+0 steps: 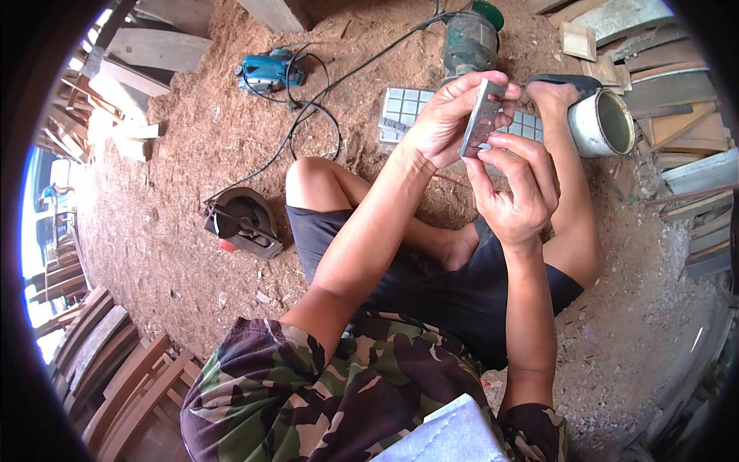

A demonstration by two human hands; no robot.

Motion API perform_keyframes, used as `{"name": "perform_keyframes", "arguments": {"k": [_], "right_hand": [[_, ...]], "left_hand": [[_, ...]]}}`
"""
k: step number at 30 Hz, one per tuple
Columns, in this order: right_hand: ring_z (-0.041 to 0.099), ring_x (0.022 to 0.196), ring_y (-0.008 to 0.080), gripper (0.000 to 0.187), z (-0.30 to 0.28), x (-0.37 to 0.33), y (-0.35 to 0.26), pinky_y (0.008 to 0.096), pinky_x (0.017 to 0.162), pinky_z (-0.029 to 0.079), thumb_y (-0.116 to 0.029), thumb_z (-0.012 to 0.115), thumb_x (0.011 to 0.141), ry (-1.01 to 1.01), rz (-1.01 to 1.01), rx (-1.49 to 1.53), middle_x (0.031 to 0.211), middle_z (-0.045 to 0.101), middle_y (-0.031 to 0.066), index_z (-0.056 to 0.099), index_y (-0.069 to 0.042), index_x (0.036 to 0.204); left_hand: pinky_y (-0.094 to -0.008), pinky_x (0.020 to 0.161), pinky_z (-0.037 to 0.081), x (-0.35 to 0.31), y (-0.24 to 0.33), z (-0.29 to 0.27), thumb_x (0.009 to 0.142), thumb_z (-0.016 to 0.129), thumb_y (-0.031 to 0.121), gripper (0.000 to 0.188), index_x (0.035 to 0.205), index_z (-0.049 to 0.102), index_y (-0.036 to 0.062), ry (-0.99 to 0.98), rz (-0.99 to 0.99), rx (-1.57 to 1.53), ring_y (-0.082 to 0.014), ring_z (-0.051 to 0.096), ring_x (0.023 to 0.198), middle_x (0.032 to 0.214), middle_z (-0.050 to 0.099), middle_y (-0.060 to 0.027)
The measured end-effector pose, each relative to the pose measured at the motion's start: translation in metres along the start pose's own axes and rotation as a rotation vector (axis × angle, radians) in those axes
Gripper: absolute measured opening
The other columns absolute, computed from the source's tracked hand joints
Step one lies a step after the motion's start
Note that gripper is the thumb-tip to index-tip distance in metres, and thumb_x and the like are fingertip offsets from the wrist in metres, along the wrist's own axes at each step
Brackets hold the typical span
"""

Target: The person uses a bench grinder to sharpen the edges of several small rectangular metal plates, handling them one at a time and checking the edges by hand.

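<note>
Pale cloth (445,436) lies nearest you; ahead, the slotted metal plate (479,123) runs lengthwise away between your hands, left hand (445,117) pinching its far end, right hand (520,191) the near end.

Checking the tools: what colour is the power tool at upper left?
Power tool: teal blue, head view.

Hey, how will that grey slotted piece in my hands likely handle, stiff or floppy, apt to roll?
The slotted piece is probably stiff: its long edges look straight between your left hand and right hand. It seems manageable in weight, since a fingertip grip appears to support it. Being flat and straight-sided, it would likely slide rather than roll if pushed.
</note>
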State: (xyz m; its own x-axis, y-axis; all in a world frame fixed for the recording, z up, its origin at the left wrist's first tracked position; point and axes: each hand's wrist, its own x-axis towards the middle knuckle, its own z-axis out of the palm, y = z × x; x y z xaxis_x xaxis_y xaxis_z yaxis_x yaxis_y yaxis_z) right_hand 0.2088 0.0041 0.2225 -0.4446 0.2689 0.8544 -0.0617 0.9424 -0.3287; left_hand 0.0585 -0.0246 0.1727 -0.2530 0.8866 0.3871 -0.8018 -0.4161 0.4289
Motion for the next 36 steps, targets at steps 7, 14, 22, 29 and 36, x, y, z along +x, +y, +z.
{"name": "perform_keyframes", "arguments": {"k": [7,14,22,29,36], "right_hand": [[0.071,0.09,0.0254,0.027,-0.006,0.002,0.004,0.0372,0.077,0.059,-0.004,0.09,0.072,-0.015,0.01,0.01,0.099,0.072,0.0076,0.07,-0.006,0.09],[0.071,0.086,0.0251,0.026,-0.008,0.007,0.023,0.0383,0.076,0.058,-0.007,0.089,0.071,0.002,-0.017,0.01,0.099,0.07,0.0062,0.07,-0.008,0.088],[0.07,0.086,0.0254,0.027,-0.013,0.008,0.043,0.0381,0.076,0.058,-0.005,0.089,0.069,-0.029,-0.013,-0.021,0.099,0.07,0.0055,0.068,-0.008,0.087],[0.07,0.086,0.0252,0.029,-0.017,0.008,0.05,0.0379,0.076,0.057,-0.004,0.09,0.066,-0.031,-0.003,-0.027,0.099,0.07,0.0052,0.068,-0.008,0.086],[0.07,0.086,0.0253,0.029,-0.016,0.009,0.044,0.0378,0.076,0.057,-0.005,0.09,0.067,-0.02,-0.007,-0.027,0.099,0.07,0.0056,0.068,-0.007,0.086]], "left_hand": [[-0.0396,0.095,0.056,0.007,-0.006,-0.004,0.105,0.065,0.023,0.033,0.133,0.066,0.0051,-0.007,-0.002,-0.092,-0.0259,0.067,0.108,0.126,0.071,-0.0148],[-0.0393,0.095,0.057,0.013,-0.017,-0.015,0.104,0.065,0.023,0.037,0.138,0.062,0.0057,0.037,-0.027,-0.096,-0.0257,0.068,0.11,0.131,0.069,-0.0144],[-0.0414,0.097,0.055,0.024,-0.02,-0.017,0.101,0.07,0.023,0.043,0.14,0.06,0.0105,0.031,-0.054,-0.036,-0.0276,0.064,0.115,0.137,0.066,-0.0129],[-0.0445,0.103,0.051,0.029,-0.013,-0.005,0.097,0.072,0.036,0.058,0.147,0.053,0.0117,0.056,-0.131,0.07,-0.0328,0.057,0.121,0.148,0.057,-0.0138],[-0.0442,0.109,0.049,0.023,-0.015,0.0,0.092,0.077,0.045,0.077,0.152,0.045,0.0092,-0.024,-0.086,0.101,-0.0347,0.054,0.132,0.153,0.051,-0.016]]}}
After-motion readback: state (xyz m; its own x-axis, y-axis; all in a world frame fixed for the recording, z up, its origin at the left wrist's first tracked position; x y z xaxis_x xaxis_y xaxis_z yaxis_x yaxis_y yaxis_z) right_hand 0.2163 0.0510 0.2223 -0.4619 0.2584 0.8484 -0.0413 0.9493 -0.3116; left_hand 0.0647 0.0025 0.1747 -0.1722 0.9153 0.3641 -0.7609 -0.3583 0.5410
